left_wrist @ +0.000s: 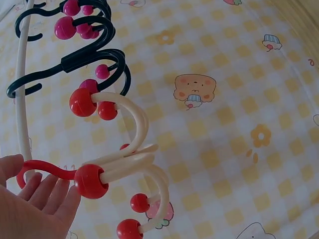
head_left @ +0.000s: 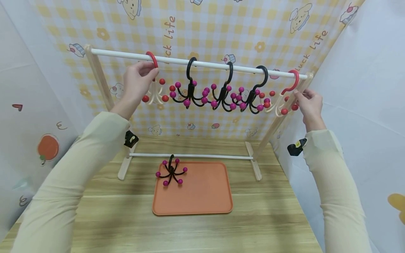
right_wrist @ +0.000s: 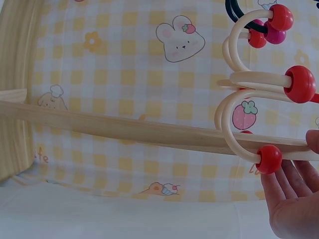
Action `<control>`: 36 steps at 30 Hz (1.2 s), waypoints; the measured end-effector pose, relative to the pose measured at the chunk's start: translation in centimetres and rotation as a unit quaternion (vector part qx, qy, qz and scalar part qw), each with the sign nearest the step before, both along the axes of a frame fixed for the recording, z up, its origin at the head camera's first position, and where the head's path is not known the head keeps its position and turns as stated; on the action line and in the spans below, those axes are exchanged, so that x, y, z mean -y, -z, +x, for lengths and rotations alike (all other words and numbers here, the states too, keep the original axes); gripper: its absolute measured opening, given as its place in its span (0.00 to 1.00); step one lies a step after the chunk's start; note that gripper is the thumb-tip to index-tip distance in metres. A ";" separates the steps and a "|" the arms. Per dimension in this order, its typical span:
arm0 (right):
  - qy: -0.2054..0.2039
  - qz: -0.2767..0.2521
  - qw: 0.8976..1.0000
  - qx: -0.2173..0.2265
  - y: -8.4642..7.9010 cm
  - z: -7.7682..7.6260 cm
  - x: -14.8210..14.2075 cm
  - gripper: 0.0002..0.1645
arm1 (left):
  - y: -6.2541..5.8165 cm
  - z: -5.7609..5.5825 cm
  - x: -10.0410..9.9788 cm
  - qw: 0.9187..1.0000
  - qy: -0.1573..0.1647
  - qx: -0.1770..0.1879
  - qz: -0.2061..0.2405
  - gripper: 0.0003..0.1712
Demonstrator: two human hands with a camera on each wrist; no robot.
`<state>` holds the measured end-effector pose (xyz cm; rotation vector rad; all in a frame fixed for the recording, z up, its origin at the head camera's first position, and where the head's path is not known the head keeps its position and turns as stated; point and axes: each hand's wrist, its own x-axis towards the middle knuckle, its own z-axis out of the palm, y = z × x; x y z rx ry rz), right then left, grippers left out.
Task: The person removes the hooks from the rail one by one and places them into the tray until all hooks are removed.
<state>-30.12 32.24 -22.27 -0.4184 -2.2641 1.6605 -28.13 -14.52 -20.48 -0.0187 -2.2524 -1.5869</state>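
Note:
My left hand [head_left: 139, 82] pinches the red hook of a cream multi-arm hanger [left_wrist: 129, 167] with red ball tips, which is hooked on the white rail [head_left: 123, 54] near its left end. At the far right, my right hand [head_left: 310, 103] grips the wooden post [right_wrist: 149, 132] of the rack, thumb across its front. Beside it hangs another cream hanger with a red hook [head_left: 292, 82]. Between the two, three black hangers [head_left: 191, 89] with magenta ball tips hang in a row along the rail.
An orange tray [head_left: 202, 196] lies on the wooden table [head_left: 120, 218] below the rail. One more black hanger [head_left: 171, 170] rests at the tray's back left corner. A lower white bar [head_left: 205, 155] crosses behind the tray, and a checked yellow cloth [head_left: 209, 35] covers the back wall.

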 end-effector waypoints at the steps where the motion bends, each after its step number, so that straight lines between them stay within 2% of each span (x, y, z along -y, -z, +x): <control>1: 0.001 -0.001 1.000 0.002 0.1 -0.3 -0.2 0.38 | 0.0 -0.1 0.0 1.000 -0.002 -0.003 0.001 0.21; 6: 0.007 -0.024 1.000 -0.011 2.0 -3.0 -3.0 0.34 | -0.1 -0.3 -0.2 1.000 -0.012 -0.011 -0.011 0.20; 8: 0.005 -0.012 1.000 -0.011 2.5 -3.7 -3.9 0.33 | -0.1 -0.4 -0.3 1.000 -0.012 -0.010 -0.014 0.20; 9: 0.005 0.004 1.000 -0.005 2.5 -3.8 -3.9 0.34 | -0.2 -0.4 -0.3 1.000 -0.012 -0.009 -0.015 0.20; 11: 0.004 -0.017 1.000 -0.013 2.8 -4.2 -4.5 0.33 | -0.2 -0.4 -0.4 1.000 -0.010 -0.008 -0.016 0.20; 13: -0.004 0.005 1.000 -0.001 3.0 -4.7 -4.9 0.34 | -0.3 -0.5 -0.5 1.000 -0.012 -0.011 -0.019 0.19; 16: 0.005 -0.018 1.000 -0.009 3.7 -5.8 -5.8 0.35 | -0.4 -0.5 -0.6 1.000 -0.014 -0.010 -0.016 0.18; 18: 0.010 -0.007 1.000 -0.006 4.2 -6.4 -6.3 0.36 | -0.4 -0.5 -0.6 1.000 -0.016 -0.008 -0.013 0.18; 21: 0.013 -0.007 1.000 -0.007 4.2 -6.5 -6.3 0.34 | -0.5 -0.4 -0.6 1.000 -0.015 -0.004 -0.009 0.18; 26: 0.019 -0.012 1.000 -0.007 3.3 -5.3 -5.0 0.32 | -0.8 -0.2 -0.5 1.000 -0.015 0.000 0.004 0.18; 27: 0.033 -0.019 0.999 -0.012 3.3 -5.2 -4.8 0.32 | -0.9 -0.2 -0.4 1.000 -0.016 -0.002 0.008 0.18; 28: 0.024 -0.008 1.000 -0.007 3.2 -5.1 -4.8 0.33 | -1.0 -0.2 -0.4 1.000 -0.017 -0.004 0.013 0.18; 31: 0.018 0.001 1.000 -0.004 3.4 -5.3 -5.1 0.35 | -1.4 -0.1 -0.3 0.999 -0.017 -0.017 0.029 0.16; 34: 0.014 -0.004 1.000 -0.005 4.2 -6.2 -6.2 0.36 | -1.9 0.1 -0.1 0.999 -0.016 -0.028 0.043 0.15; 36: 0.015 -0.026 0.999 -0.014 4.7 -7.0 -6.8 0.35 | -2.2 0.3 0.1 0.998 -0.012 -0.027 0.050 0.14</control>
